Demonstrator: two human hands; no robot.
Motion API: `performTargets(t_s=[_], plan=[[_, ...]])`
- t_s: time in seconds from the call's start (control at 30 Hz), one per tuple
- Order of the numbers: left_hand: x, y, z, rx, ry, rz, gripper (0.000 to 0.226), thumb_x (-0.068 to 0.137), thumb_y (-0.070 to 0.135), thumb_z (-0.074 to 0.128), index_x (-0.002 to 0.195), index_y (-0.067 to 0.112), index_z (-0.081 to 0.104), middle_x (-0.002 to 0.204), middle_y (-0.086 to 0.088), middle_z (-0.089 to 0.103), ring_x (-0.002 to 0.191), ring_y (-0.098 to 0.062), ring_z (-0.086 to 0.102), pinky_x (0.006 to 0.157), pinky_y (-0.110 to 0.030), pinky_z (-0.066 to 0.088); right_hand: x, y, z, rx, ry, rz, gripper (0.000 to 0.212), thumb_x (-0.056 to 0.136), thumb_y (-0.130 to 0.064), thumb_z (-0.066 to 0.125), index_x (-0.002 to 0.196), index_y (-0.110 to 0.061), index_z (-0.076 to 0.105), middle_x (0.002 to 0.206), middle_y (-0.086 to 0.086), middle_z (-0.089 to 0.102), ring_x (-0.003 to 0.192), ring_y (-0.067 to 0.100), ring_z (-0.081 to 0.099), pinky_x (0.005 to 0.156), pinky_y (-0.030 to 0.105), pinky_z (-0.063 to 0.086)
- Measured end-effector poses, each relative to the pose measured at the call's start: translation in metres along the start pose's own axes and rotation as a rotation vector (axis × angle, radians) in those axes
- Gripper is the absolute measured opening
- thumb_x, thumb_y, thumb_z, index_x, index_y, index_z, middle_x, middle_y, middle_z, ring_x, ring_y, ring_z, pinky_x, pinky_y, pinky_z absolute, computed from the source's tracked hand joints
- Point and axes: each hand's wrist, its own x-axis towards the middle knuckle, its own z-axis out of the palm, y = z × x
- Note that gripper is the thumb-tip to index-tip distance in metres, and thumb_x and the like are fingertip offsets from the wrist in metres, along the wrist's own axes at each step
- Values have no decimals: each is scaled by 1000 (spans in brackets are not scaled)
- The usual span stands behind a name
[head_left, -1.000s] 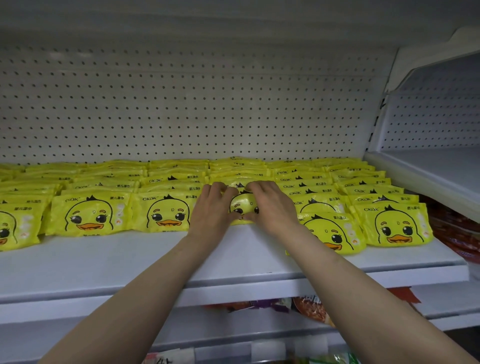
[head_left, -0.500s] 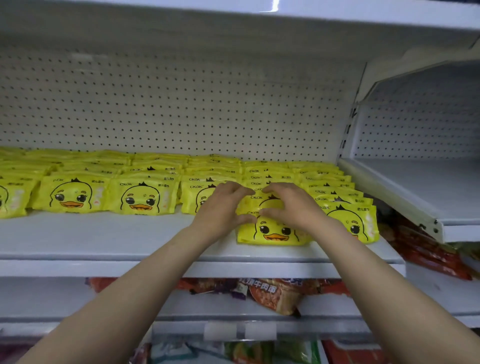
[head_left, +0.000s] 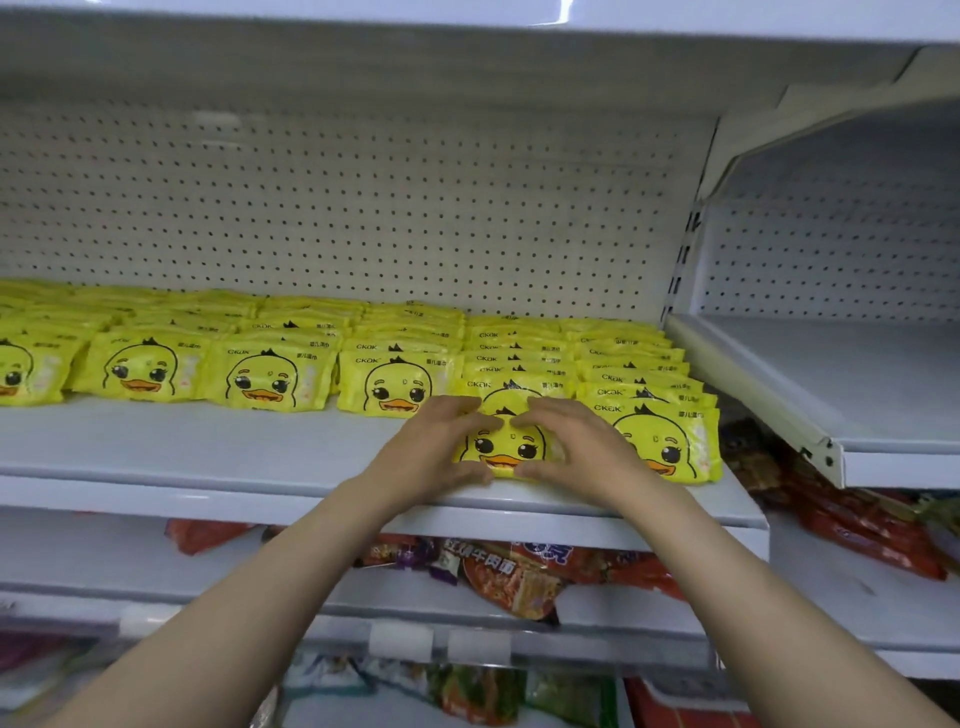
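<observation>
A yellow duck-face packet (head_left: 503, 447) lies at the front of the white shelf (head_left: 208, 447), at the head of a row of like packets. My left hand (head_left: 431, 457) grips its left end, fingers curled over the top edge and thumb under the front edge. My right hand (head_left: 576, 452) grips the right end the same way. Rows of the same yellow packets (head_left: 270, 379) fill the shelf behind and to the left, and another row (head_left: 660, 441) lies just right of my hands.
A white pegboard wall (head_left: 363, 218) backs the shelf. A bare white shelf (head_left: 852, 395) juts out at the right, slightly higher. Red and purple snack bags (head_left: 514, 577) lie on the shelf below, and more red packs (head_left: 852, 525) at the lower right.
Both hands have drawn the front packet forward toward the shelf's front edge. The view has shifted left and down, so the packets now sit further right in frame.
</observation>
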Motion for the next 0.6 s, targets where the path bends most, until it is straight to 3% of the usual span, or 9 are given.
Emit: performTargets(t_s=[0.1, 0.23, 0.33, 0.6], plan=[[7, -4, 6, 76, 77, 47, 69, 67, 47, 81, 129, 25, 59, 138, -11, 50, 128, -32, 43, 104, -44, 39, 6, 2, 2, -31, 66, -32, 56, 78, -45, 77, 129, -33, 57, 154, -6, 39, 144, 15, 28, 114, 32, 27], [25, -7, 13, 203, 202, 54, 79, 56, 52, 84, 126, 25, 58, 127, -8, 56, 113, -30, 50, 88, -41, 47, 25, 5, 7, -144, 176, -49, 58, 70, -41, 83, 121, -26, 60, 151, -2, 44, 143, 21, 32, 111, 41, 35], [38, -12, 19, 195, 242, 61, 80, 55, 49, 85, 125, 23, 58, 122, -8, 55, 102, -29, 51, 80, -41, 50, 34, 10, 13, -197, 230, -38, 66, 67, -37, 85, 126, -23, 60, 148, 2, 48, 140, 25, 40, 107, 43, 42], [68, -24, 32, 148, 275, 55, 83, 54, 38, 89, 127, 17, 54, 119, -10, 51, 99, -30, 49, 82, -40, 48, 54, 17, 19, -241, 297, 20, 67, 66, -30, 87, 127, -21, 59, 147, 3, 50, 137, 24, 44, 98, 39, 48]])
